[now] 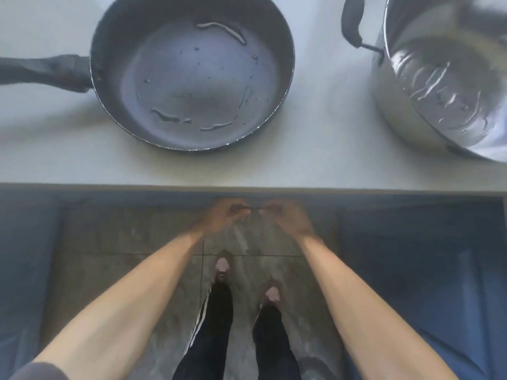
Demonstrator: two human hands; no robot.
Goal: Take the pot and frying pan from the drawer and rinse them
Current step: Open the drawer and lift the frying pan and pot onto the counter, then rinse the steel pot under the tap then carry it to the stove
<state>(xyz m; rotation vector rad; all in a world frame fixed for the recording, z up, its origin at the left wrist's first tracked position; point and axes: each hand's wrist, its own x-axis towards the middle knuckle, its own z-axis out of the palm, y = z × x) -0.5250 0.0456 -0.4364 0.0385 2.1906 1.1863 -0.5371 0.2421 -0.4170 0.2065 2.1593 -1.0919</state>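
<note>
frying pan (192, 75) wet, on worktop (68, 149), handle toward left edge | pot (444, 78) wet, at right edge, well apart from pan | left hand (223, 215) and right hand (288, 216) below front edge, fingers curled, pinching thin dark handle (254, 209) between them; blurred

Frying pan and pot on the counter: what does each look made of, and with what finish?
Frying pan: likely metal with a dark, matte non-stick coating; water beads and streaks sit on its smooth floor, and a bright rim edge shows bare metal. Its handle looks like dark plastic, though blurred.
Pot: seemingly polished stainless steel, given the mirror-like silver reflections inside; its loop handle looks black plastic on metal brackets.
</note>
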